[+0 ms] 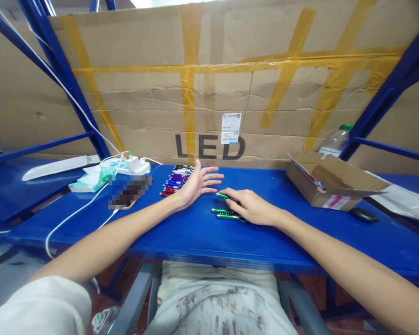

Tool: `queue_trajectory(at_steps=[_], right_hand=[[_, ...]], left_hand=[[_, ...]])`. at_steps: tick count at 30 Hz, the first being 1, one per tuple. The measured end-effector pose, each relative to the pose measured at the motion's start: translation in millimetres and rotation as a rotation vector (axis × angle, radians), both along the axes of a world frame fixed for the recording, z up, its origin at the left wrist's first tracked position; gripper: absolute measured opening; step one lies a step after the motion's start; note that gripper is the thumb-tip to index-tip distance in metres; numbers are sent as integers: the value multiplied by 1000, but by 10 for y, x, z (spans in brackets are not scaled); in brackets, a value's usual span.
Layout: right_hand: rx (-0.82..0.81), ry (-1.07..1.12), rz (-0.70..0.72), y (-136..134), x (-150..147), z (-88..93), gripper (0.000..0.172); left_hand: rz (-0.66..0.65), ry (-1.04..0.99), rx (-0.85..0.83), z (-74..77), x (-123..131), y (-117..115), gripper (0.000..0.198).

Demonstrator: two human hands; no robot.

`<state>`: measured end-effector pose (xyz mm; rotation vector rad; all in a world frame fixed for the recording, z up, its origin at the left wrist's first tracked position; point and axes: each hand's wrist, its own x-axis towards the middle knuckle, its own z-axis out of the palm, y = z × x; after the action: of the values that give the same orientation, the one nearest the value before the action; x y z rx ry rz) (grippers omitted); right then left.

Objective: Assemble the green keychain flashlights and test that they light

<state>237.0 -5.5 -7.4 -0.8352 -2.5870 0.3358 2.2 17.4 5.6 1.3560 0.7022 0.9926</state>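
Note:
My left hand is held on edge with its fingers spread, empty, beside a row of small pen-like metal tubes in black, silver, purple, blue and red. It partly hides the right ends of that row. My right hand has its fingers closed on a green pen-like tube, whose tip sticks out to the left. Just below, two more green tubes lie on the blue table, their right ends partly covered by the same hand.
An open cardboard box stands at right, with a black computer mouse before it and a plastic bottle behind. At left are a power strip, tissue pack, blurred phone and white cables. Taped cardboard forms the back.

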Motion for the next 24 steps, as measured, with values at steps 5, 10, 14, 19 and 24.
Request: queue_trajectory(at_steps=[5,10,14,19,24], right_hand=[[38,-15,0,52,30,-43,35],[21,-64,10,88,42,-79,35],[-35,-11,47,118,61,-80,35],[-51,19,43,175,126,-71,32],[-18,18,33,220,179,-52,28]], left_hand=[[68,147,137,-96,4,74,70],[145,463,436,-166,-33,71,42],[138,823,688,-140,-58,-29,20],[75,995,775,-104,-40,-163,35],[29,1103,856,-109,3,-231,66]])
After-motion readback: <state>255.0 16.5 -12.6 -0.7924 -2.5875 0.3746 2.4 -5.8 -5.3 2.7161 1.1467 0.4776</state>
